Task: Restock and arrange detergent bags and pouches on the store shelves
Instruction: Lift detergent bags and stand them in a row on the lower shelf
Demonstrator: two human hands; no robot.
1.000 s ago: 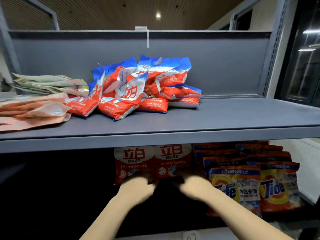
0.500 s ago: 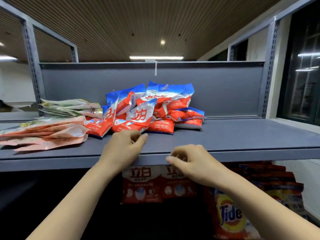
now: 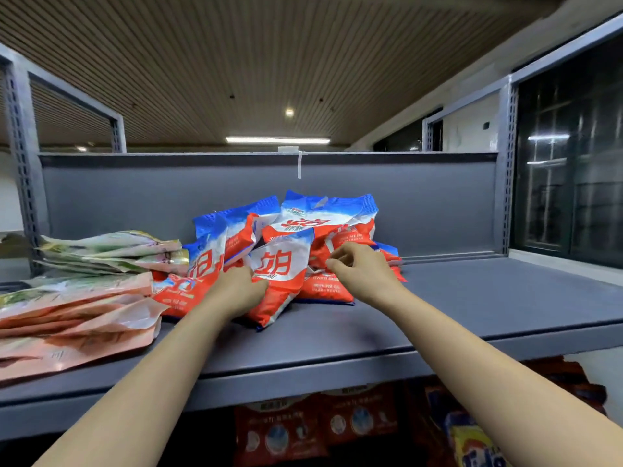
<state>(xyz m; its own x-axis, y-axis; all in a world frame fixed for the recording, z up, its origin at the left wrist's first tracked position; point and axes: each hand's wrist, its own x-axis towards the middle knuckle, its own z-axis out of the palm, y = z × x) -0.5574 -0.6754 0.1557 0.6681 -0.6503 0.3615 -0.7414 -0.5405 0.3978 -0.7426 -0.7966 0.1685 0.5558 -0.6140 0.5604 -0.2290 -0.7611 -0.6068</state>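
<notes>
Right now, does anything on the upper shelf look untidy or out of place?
Yes. The red and blue detergent bags lie in a loose heap on the grey shelf, tilted and overlapping rather than in rows. Both hands reach into it.

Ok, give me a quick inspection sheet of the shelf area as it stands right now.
Surface: grey top shelf, right part bare.
Job's things: loose heap of red-and-blue detergent bags mid-shelf; more bags on the lower shelf.
Clutter: flat pink pouches and pale green pouches stacked at left.
Grippers: left hand on the front bag, grip unclear; right hand, fingers curled, reaches into the heap.
Cables: nothing seen.
Surroundings: slatted ceiling, dark window at right.
</notes>
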